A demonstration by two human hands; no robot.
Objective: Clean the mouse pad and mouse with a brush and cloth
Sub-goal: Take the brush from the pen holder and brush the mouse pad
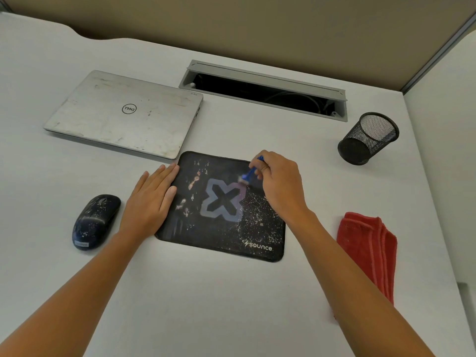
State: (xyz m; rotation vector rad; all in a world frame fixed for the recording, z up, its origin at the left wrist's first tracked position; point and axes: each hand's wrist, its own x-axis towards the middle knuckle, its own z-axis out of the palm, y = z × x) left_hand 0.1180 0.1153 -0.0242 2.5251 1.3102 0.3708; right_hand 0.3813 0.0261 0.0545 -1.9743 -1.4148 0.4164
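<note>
A black mouse pad (221, 228) with a grey X logo lies in the middle of the white desk, strewn with pale crumbs and specks. My right hand (279, 185) grips a small blue brush (249, 173), whose bristles touch the pad near the logo's upper right. My left hand (152, 199) lies flat with fingers together, pressing the pad's left edge. A dusty dark mouse (95, 221) sits on the desk left of the pad. A folded red cloth (368, 248) lies to the right.
A closed silver laptop (126, 114) lies behind the pad at the left. An open cable tray (262, 91) is set into the desk at the back. A black mesh pen cup (368, 137) stands at the back right.
</note>
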